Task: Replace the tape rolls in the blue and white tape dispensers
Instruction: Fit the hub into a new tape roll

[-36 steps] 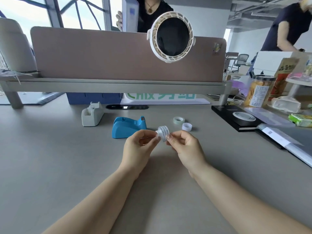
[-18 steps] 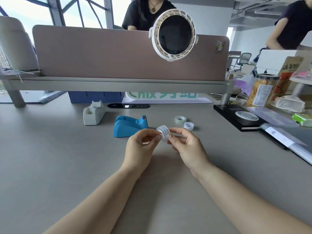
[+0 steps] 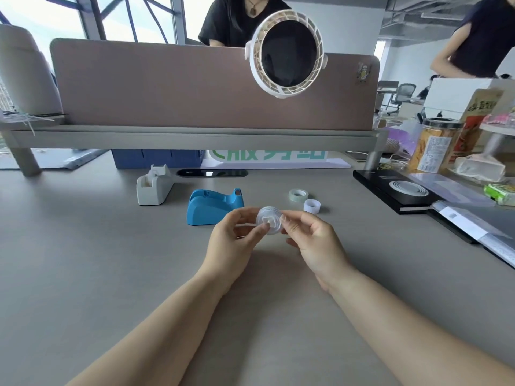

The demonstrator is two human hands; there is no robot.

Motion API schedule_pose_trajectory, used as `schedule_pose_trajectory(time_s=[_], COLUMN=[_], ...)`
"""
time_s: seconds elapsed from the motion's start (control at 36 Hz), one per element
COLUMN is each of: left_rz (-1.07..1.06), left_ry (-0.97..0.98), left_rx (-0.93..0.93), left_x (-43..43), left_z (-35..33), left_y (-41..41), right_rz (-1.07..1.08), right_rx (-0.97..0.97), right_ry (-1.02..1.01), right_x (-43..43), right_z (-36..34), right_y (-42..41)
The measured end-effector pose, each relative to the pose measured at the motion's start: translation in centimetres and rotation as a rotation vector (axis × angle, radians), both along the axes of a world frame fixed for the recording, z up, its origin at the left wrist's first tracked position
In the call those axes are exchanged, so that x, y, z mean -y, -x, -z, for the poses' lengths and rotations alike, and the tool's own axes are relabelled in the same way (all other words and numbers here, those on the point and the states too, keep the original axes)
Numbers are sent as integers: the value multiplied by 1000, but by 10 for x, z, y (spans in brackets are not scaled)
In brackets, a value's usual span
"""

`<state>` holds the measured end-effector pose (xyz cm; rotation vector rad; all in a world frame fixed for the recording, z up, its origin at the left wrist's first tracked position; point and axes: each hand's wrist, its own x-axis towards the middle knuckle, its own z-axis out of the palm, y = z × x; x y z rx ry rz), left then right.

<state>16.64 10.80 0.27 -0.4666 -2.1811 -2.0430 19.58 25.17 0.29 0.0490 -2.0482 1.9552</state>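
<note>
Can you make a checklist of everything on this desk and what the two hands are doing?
Surface: grey desk, flat.
Job's things: white dispenser and blue dispenser stand apart; clear tape roll and small white core lie behind the hands.
Clutter: fan on the divider; snack jar; black box.
Grippers: left hand and right hand together pinch a tape roll on its hub above the desk.
Cables: nothing seen clearly.
Surroundings: two people behind the desk; windows.

Glossy blue plastic dispenser (image 3: 214, 207), matt grey desk (image 3: 83, 260), clear plastic tape roll (image 3: 269, 220)
</note>
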Motion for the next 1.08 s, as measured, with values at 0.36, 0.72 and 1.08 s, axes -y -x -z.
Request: schedule_pose_trajectory(time_s=[0.36,0.72,1.08], left_rz=[143,53,-136], left_ry=[-41,-6,145], left_rx=[-7,-68,-269], left_x=[0,2,1], left_z=[-1,0,2], left_y=[-4,-3,1], right_rz=[-65,-30,99], right_rx=[10,-70,-166], right_ry=[87,-31,-98], right_x=[-6,-2,2], right_z=[0,2,0], right_y=[2,3,0])
